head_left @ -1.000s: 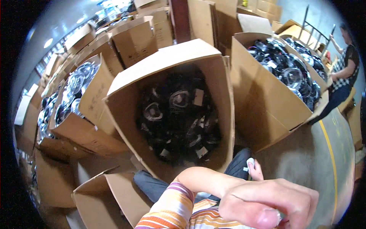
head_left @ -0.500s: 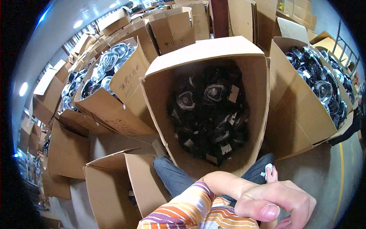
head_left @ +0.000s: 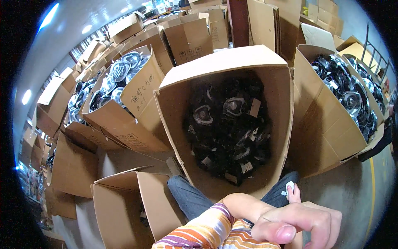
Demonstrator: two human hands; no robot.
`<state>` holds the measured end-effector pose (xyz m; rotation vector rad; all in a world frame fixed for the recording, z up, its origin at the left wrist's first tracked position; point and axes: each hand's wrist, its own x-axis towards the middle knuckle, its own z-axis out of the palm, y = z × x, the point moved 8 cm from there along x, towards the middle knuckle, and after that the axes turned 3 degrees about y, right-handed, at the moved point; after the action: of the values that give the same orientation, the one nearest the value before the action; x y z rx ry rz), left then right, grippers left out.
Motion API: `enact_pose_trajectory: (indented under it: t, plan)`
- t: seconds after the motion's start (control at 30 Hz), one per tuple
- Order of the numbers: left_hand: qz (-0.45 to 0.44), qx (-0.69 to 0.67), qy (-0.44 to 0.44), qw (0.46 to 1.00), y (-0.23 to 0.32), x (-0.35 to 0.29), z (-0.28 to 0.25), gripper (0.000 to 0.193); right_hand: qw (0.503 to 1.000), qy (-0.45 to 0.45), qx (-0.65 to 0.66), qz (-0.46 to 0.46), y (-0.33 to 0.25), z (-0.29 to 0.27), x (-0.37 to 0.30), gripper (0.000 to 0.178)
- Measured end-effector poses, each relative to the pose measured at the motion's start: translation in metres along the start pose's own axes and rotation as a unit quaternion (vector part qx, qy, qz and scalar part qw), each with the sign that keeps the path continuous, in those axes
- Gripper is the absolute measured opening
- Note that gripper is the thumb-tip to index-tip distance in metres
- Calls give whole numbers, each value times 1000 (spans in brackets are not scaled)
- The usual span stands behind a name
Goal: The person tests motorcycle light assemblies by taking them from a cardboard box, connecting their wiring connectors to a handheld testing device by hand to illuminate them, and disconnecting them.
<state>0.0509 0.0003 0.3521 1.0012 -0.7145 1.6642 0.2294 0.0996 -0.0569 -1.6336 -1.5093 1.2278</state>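
Note:
My left hand (head_left: 300,222) reaches across from the lower left in a striped sleeve. Its fingers are curled and the thumb lies bent in front; what they close on, if anything, is hidden. Behind it my right hand (head_left: 294,194) shows only as fingertips against a small white piece (head_left: 290,185), whose kind I cannot make out. Ahead of both hands stands a large open cardboard box (head_left: 226,62). Deep inside lies a heap of black parts with clear lens-like covers (head_left: 233,106), with several pale tags among them.
A smaller open carton (head_left: 159,199) stands at the lower left, beside my knee (head_left: 188,197). Tall boxes of clear and black lamp-like parts flank me on the left (head_left: 120,70) and right (head_left: 352,99). A dark red post (head_left: 238,25) rises behind the large box.
The view has tilted slightly, so the boxes sit a little lower. My left hand has shifted slightly left; the white piece stays at the right fingertips.

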Motion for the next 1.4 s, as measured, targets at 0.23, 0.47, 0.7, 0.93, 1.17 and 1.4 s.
enact_pose_trajectory:
  t: [0.23,0.47,0.7,0.93,1.17,1.4]
  plan:
    - [-34,9,98,995,0,-13,-15,49,996,-7,-6,-84,-20,16,1,24]
    - [-26,6,67,997,2,-5,-20,47,999,5,-5,-52,-44,28,-7,19]
    - [-69,-5,102,992,1,-10,-33,47,998,-3,6,-69,-34,34,2,18]
    - [-118,42,160,979,-2,-11,-48,46,997,-34,-12,-64,-22,38,8,19]
    - [-162,-29,-10,986,-12,-24,-46,45,999,-4,-18,-38,-41,30,-2,19]
    - [-131,512,17,849,40,-34,-135,24,996,-56,41,-51,-3,47,11,24]
